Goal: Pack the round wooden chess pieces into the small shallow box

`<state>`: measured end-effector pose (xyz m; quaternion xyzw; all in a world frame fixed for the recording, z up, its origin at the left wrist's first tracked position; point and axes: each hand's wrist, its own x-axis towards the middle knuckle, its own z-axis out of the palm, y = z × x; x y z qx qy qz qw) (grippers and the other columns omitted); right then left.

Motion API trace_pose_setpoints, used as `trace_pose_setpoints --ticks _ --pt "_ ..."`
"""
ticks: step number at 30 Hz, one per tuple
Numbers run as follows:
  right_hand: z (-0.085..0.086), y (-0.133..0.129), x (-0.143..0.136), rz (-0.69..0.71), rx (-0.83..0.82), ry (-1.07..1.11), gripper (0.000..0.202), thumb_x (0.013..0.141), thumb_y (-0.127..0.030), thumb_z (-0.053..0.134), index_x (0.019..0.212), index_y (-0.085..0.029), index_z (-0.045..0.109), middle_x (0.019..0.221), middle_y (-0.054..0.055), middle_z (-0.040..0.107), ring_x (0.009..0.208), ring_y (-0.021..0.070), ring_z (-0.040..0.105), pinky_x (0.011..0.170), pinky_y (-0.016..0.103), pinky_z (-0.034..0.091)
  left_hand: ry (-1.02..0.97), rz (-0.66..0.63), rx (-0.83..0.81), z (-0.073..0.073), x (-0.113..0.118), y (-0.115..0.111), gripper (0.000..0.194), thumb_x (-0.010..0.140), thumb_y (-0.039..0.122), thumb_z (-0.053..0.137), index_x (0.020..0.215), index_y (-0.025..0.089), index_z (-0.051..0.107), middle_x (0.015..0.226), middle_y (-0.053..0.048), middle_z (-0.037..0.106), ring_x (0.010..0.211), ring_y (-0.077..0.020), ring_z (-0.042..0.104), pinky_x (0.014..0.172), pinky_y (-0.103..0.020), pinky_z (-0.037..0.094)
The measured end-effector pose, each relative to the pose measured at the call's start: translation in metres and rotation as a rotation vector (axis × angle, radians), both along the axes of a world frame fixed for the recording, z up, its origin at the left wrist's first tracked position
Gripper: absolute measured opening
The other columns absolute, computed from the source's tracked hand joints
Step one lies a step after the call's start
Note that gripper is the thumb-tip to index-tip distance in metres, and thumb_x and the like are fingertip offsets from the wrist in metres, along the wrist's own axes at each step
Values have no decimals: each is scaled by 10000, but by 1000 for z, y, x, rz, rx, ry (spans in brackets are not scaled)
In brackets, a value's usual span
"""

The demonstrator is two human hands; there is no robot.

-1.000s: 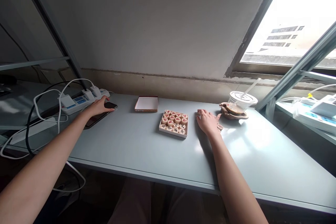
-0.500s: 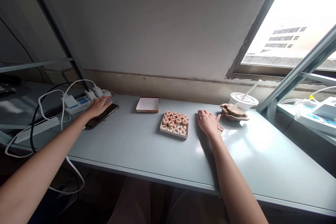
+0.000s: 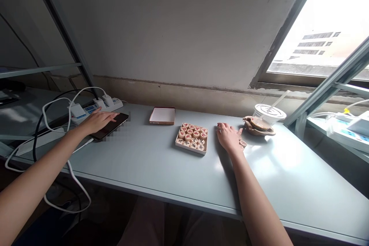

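Observation:
My left hand point(image 3: 98, 121) hovers over or rests on a dark phone point(image 3: 117, 125) at the left, fingers stretched out; whether they touch the screen I cannot tell. Palm down at the right, my right hand point(image 3: 228, 137) lies over several loose wooden Chinese chess pieces point(image 3: 243, 143), fingers apart, partly covering them. Between the hands stands a shallow box point(image 3: 190, 149) filled with rows of round Chinese chess pieces point(image 3: 195, 134), red characters at the back and dark ones in front. Behind it to the left lies the box lid point(image 3: 162, 116), inner side up.
A lidded plastic cup point(image 3: 270, 112) with a straw stands by a brown carved dish point(image 3: 261, 130) at the back right. Power strips point(image 3: 115, 104) with plugged chargers and looping white cables point(image 3: 70, 169) crowd the left. Metal posts rise at both desk ends.
My left hand has drawn back a little to the left along the phone, uncovering more of the power strip. The right hand stays over the loose pieces. The view has shifted slightly.

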<state>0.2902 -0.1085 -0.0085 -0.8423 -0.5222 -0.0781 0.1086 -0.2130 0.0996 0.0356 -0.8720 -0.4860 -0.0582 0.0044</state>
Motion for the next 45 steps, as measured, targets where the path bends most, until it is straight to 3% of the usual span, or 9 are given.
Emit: trace_pose_setpoints --ticks 5,12,20,26,34,40,45 --pt "-3 3 2 11 33 -28 379 932 -218 249 1154 -195 555 1156 100 558 1021 250 487 982 575 171 -111 59 156 19 -9 -16 555 901 511 183 1222 223 532 1197 -25 613 1128 -210 503 1058 -363 219" --pt "-2 3 2 9 30 -33 348 923 -242 303 1110 -212 594 1134 88 580 1000 240 498 963 520 200 -167 47 158 23 -4 -27 558 888 544 199 1216 236 528 1197 -21 605 1140 -230 485 1037 -364 273" --pt "-2 4 1 2 14 -47 327 917 -257 334 1100 -222 602 1142 79 585 1000 239 510 954 496 210 -265 -1 72 8 -15 -32 624 870 596 195 1190 197 551 1175 -23 636 1129 -239 528 992 -401 322" --pt "-1 3 0 14 31 -51 339 911 -243 317 1086 -217 607 1133 75 588 987 232 505 934 466 221 -287 -15 -10 -10 -21 -33 636 853 625 204 1258 232 497 1158 -7 649 1127 -248 542 1019 -458 252" --pt "-2 3 0 12 28 -65 351 897 -240 314 1078 -227 614 1131 75 588 985 230 499 899 432 247 -301 25 -64 -7 -23 -39 600 836 634 296 1255 248 481 1214 -12 614 1130 -267 538 1107 -409 138" --pt "-3 5 1 5 12 -79 351 900 -236 322 1109 -236 604 1152 63 584 995 228 502 876 413 278 -348 -8 -58 -10 -28 -42 529 858 569 330 1256 250 469 1208 -12 618 1058 -241 579 1084 -372 183" --pt "-2 4 -1 6 0 -90 344 909 -234 324 1120 -243 596 1172 48 577 1001 224 505 860 400 299 -284 -40 -14 -11 -25 -42 515 864 575 315 1237 275 504 1275 15 567 1173 -243 497 1107 -378 120"
